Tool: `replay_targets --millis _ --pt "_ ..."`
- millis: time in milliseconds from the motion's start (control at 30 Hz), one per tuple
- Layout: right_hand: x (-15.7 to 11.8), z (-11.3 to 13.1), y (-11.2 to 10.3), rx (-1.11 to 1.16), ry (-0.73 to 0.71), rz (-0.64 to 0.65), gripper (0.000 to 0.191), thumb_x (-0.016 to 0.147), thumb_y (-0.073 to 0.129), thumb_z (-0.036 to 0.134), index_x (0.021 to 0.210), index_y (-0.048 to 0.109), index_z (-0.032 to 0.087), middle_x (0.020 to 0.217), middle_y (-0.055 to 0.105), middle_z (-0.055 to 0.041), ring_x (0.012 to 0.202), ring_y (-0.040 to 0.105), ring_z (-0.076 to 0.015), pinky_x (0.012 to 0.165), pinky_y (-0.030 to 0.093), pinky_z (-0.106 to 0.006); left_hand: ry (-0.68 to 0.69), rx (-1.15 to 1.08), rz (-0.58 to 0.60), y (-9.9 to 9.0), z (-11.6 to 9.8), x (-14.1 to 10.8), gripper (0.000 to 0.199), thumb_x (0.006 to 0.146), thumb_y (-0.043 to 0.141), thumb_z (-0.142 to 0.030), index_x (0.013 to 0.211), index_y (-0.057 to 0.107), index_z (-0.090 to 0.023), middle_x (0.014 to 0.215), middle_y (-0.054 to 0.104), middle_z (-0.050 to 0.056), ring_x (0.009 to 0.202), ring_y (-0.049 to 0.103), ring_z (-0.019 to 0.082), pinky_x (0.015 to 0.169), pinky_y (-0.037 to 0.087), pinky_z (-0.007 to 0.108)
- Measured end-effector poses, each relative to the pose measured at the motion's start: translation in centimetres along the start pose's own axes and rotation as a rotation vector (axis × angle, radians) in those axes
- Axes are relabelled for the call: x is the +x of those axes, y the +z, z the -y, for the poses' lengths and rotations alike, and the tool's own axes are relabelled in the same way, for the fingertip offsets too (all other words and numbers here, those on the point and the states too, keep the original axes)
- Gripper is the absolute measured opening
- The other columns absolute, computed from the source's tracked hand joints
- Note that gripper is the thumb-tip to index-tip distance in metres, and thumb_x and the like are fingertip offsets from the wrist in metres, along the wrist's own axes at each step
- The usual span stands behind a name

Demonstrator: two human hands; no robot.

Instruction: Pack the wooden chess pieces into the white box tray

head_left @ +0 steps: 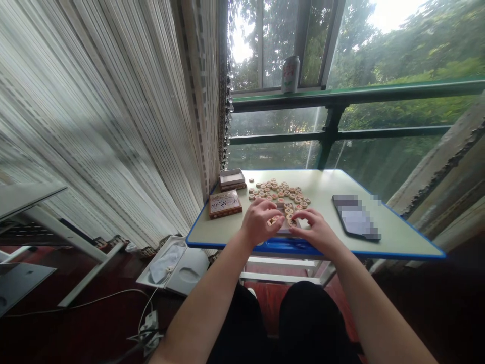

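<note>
Round wooden xiangqi pieces with carved characters point(281, 193) lie loosely spread over the small table. In front of me a shallow open box tray point(284, 230) holds several more pieces, some lined up in a row point(288, 212). My left hand point(260, 221) is curled at the tray's left side, thumb and fingers closed around a few pieces point(275, 220). From the right, my right hand point(315, 231) reaches to the row, its thumb and forefinger bent against pieces at the near right end. Its fingertips partly cover what they touch.
A decorated box lid point(225, 203) and an open box point(232, 178) sit on the table's left. On the right lies a phone point(355, 217). A drink can point(290, 74) stands on the window rail. Cables and an open white box point(162, 263) are on the floor.
</note>
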State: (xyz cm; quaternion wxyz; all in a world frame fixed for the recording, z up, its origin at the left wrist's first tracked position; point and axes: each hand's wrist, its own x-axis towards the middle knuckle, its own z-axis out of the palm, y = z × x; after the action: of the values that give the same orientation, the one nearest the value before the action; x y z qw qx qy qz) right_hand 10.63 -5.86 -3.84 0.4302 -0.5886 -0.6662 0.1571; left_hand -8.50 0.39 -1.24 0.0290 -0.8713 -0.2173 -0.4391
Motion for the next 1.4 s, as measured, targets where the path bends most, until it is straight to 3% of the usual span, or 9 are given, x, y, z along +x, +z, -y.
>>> replay_targets --millis 200,500,1000,1267,1400 --pt "0.1 0.1 -0.1 0.015 0.004 0.03 0.031 0.068 0.067 0.046 0.089 0.067 0.023 0.098 0.06 -0.0055 0.102 0.053 -0.0246 0.089 0.039 -0.037 0.143 -0.004 0.186 0.1 -0.7 -0.2 0.024 0.083 0.055 -0.035 0.093 0.071 -0.021 0.087 0.071 0.004 0.09 0.056 0.019 0.087 0.043 0.036" --pt "0.0 -0.4 0.1 -0.006 -0.025 -0.028 0.028 0.068 0.067 0.043 0.089 0.069 0.023 0.095 0.058 -0.006 0.099 0.054 -0.0242 0.092 0.04 -0.039 0.142 -0.048 0.345 -0.1 -1.2 -0.2 0.024 0.086 0.05 -0.032 0.087 0.07 -0.021 0.088 0.071 0.003 0.089 0.057 0.018 0.088 0.043 0.036" --pt "-0.1 0.1 -0.2 0.073 0.019 0.018 0.029 0.075 0.062 0.037 0.096 0.072 0.02 0.086 0.061 -0.0058 0.083 0.058 -0.0199 0.081 0.045 -0.033 0.17 -0.091 0.348 0.6 -1.2 -0.1 0.022 0.081 0.053 -0.031 0.08 0.071 -0.017 0.076 0.07 0.006 0.084 0.058 0.019 0.082 0.048 0.035" --pt "-0.2 0.0 0.1 0.05 -0.033 -0.025 0.024 0.08 0.053 0.028 0.09 0.072 0.02 0.086 0.064 -0.0057 0.083 0.059 -0.0185 0.079 0.045 -0.03 0.163 -0.095 0.366 0.8 -1.2 0.1 0.022 0.082 0.052 -0.029 0.08 0.07 -0.017 0.078 0.07 0.005 0.084 0.058 0.018 0.085 0.048 0.034" --pt "-0.2 0.2 0.0 0.03 -0.028 -0.032 0.021 0.077 0.053 0.026 0.085 0.071 0.021 0.079 0.063 -0.0039 0.073 0.057 -0.0174 0.07 0.045 -0.029 0.159 -0.08 0.374 0.8 -1.2 0.2 0.021 0.081 0.053 -0.029 0.081 0.07 -0.017 0.078 0.07 0.005 0.084 0.058 0.018 0.086 0.047 0.035"
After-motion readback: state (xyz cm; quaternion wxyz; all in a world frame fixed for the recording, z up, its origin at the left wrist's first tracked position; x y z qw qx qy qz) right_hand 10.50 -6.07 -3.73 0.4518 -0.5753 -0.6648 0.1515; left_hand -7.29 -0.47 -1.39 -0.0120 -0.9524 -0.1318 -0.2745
